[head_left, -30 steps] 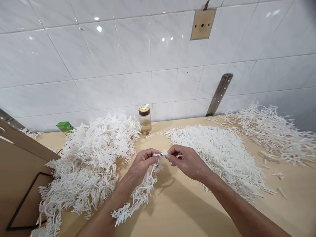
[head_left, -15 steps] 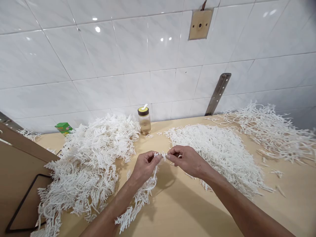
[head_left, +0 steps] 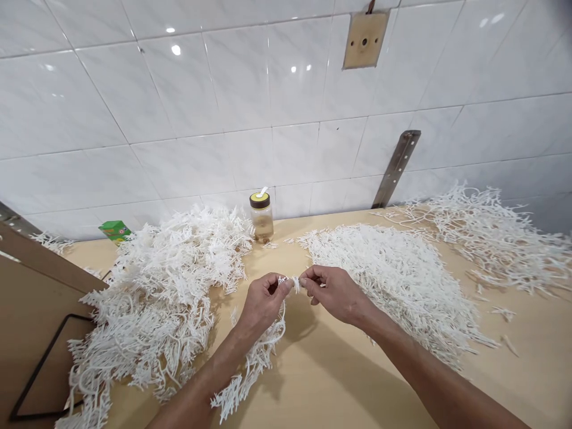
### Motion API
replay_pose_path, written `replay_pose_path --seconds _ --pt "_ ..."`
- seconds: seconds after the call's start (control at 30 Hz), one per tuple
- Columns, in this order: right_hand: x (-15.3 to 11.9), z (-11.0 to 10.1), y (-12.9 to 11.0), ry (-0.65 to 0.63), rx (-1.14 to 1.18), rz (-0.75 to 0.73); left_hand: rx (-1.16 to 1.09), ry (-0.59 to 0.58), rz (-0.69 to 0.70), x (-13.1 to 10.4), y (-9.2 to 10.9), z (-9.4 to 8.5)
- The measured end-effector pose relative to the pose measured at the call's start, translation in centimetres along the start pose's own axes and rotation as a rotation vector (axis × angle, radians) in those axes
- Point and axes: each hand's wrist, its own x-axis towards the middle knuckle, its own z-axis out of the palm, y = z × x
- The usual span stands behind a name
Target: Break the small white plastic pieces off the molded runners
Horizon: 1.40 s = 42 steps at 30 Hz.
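Observation:
Thumb and fingers of my left hand point(head_left: 261, 302) pinch a white fringed string point(head_left: 263, 347), which hangs below the hand and trails onto the table. My right hand point(head_left: 334, 293) faces it at the same height, its thumb and index fingertips pressed together at the string's end. A small tuft of short white strands point(head_left: 296, 285) shows between the two sets of fingertips. Behind my right hand spreads a heap of short white cut strands point(head_left: 388, 268). To the left of my left hand lies a large tangled pile of fringed white string point(head_left: 170, 280).
A clear jar point(head_left: 263, 225) with a dark-rimmed yellow lid stands near the tiled wall. Longer white strings point(head_left: 496, 238) lie at the far right. A green box point(head_left: 115, 231) is behind the left pile. A brown panel point(head_left: 36, 316) borders the left; a metal bracket point(head_left: 395, 170) leans at the wall.
My right fingertips have shifted very slightly, and the tuft between the hands now hangs more upright and gathered. My left hand keeps its pinch in nearly the same place.

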Motion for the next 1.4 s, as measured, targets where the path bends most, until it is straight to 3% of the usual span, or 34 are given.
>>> replay_pose_path --seconds 0.2,0.33,0.5,0.63,0.73,0.8,1.0,1.27,1.4 --pt "0.0 2.9 2.0 0.214 -0.371 -0.165 0.062 -0.091 -0.068 0.5 -1.6 -0.4" --pt "0.3 3.9 2.9 0.276 -0.537 -0.216 0.124 -0.127 -0.03 0.6 -2.6 -0.3" --pt "1.4 1.6 4.3 0.425 -0.545 -0.112 0.022 -0.149 -0.074 0.3 -2.9 0.0" --pt "1.7 -0.8 5.3 0.455 -0.448 -0.053 -0.108 -0.152 -0.135 0.3 -2.7 0.0" --pt "1.3 -1.5 5.5 0.5 -0.418 -0.072 -0.158 -0.137 -0.152 0.4 -2.6 0.1" --pt "0.8 -1.2 5.1 0.481 -0.358 -0.114 -0.153 -0.118 -0.143 0.4 -2.7 0.2" --pt "-0.5 1.2 3.8 0.219 -0.204 -0.248 -0.031 -0.09 -0.072 0.3 -3.0 0.7" --pt "-0.6 2.4 3.9 0.205 -0.18 -0.192 -0.028 -0.088 -0.042 0.2 -3.0 0.9" --pt "-0.6 2.5 4.0 0.192 -0.211 -0.257 -0.009 -0.141 0.032 -0.1 -3.0 0.7"
